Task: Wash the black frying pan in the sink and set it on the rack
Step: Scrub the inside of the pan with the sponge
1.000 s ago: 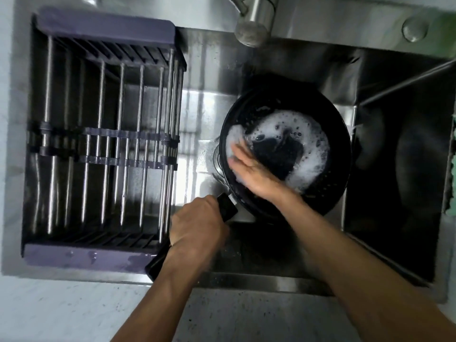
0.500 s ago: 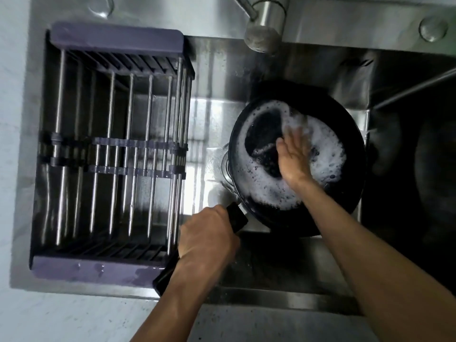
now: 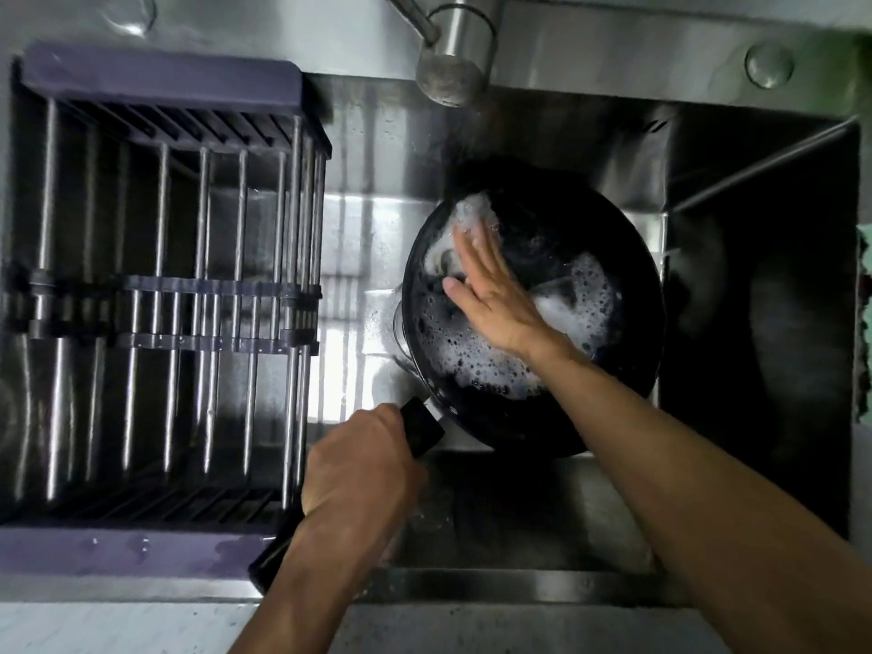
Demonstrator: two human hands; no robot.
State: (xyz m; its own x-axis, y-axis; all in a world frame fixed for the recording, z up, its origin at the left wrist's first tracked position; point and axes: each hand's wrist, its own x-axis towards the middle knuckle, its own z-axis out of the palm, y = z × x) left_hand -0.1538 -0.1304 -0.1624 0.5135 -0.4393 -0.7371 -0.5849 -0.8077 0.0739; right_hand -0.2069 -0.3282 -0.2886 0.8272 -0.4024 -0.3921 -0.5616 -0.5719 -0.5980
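With my left hand (image 3: pixel 363 469) clamped on the handle at seven o'clock and my right hand (image 3: pixel 490 295) flat in suds, the black frying pan (image 3: pixel 613 276) in the sink (image 3: pixel 542 502) looks heavy, rigid and slippery, so I'd lift by that handle.

A kitchen: steel sink (image 3: pixel 542 512), faucet (image 3: pixel 453 63), dish rack (image 3: pixel 160 295).

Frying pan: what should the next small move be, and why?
Probably sweep the right hand on round the frying pan: suds cover only part of its inside, and the left hand grips the handle, steadying it.
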